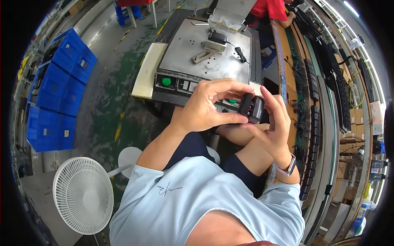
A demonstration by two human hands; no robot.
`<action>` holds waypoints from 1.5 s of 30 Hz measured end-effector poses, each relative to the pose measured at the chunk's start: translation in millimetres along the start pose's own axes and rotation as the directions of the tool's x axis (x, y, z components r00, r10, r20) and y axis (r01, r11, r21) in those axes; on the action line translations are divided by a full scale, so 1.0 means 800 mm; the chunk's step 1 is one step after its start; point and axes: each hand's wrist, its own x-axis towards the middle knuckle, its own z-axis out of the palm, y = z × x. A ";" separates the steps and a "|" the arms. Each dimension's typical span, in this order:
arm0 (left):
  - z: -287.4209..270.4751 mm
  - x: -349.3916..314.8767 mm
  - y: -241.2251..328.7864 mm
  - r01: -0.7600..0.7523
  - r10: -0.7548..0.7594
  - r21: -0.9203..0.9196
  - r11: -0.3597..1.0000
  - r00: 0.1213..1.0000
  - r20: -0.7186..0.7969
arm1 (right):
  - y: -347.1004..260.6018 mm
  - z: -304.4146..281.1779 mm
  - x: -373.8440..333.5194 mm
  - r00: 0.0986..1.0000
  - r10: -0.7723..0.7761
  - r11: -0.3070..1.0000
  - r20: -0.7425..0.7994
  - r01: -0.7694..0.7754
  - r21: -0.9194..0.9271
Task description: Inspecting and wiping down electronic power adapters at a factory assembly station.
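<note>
Over my lap, in front of the metal-topped machine point(184, 57), both hands hold a small black plastic case point(257, 110). It looks like a power adapter housing in two pieces, with a bit of red between them. My left hand point(205, 104) pinches the flatter black piece point(245, 105) between fingers and thumb. Around the deeper piece, the fingers and thumb of my right hand point(274, 121) are closed. On the machine, a black adapter point(217, 37) with a cable point(240, 54) rests at a metal block point(215, 46). A metal bracket point(203, 56) lies nearer.
A green button point(166, 81) sits on the machine's front panel. To the right runs a conveyor line with a row of black adapters point(310, 123). Blue bins point(57, 98) are stacked at left, above a white fan point(84, 196). Another person in a red sleeve point(273, 9) is at the far right.
</note>
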 end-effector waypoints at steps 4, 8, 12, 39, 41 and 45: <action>-0.003 -0.005 0.004 0.001 -0.003 0.113 0.994 1.000 0.021 | 0.011 0.005 -0.008 1.000 -0.011 1.000 -0.026 0.011 0.022; -0.005 -0.006 0.011 0.045 -0.052 0.191 0.981 0.998 0.035 | 0.022 0.008 -0.010 0.997 -0.076 0.997 -0.012 0.076 -0.005; -0.008 -0.008 0.015 0.149 -0.157 0.256 0.955 0.987 0.014 | 0.028 0.012 -0.006 0.996 -0.086 0.996 0.013 0.086 -0.009; -0.006 -0.040 0.007 -0.188 0.217 0.702 0.687 0.975 0.048 | -0.006 0.013 0.015 0.991 -0.013 1.000 0.135 0.013 0.003; -0.002 -0.043 0.007 -0.148 0.191 0.671 0.727 0.981 0.009 | -0.007 0.014 0.013 0.989 0.020 0.999 0.149 -0.024 0.026; -0.010 -0.046 0.003 -0.165 0.149 0.688 0.707 0.985 0.083 | -0.003 0.008 0.012 0.973 0.030 0.999 0.227 -0.034 0.015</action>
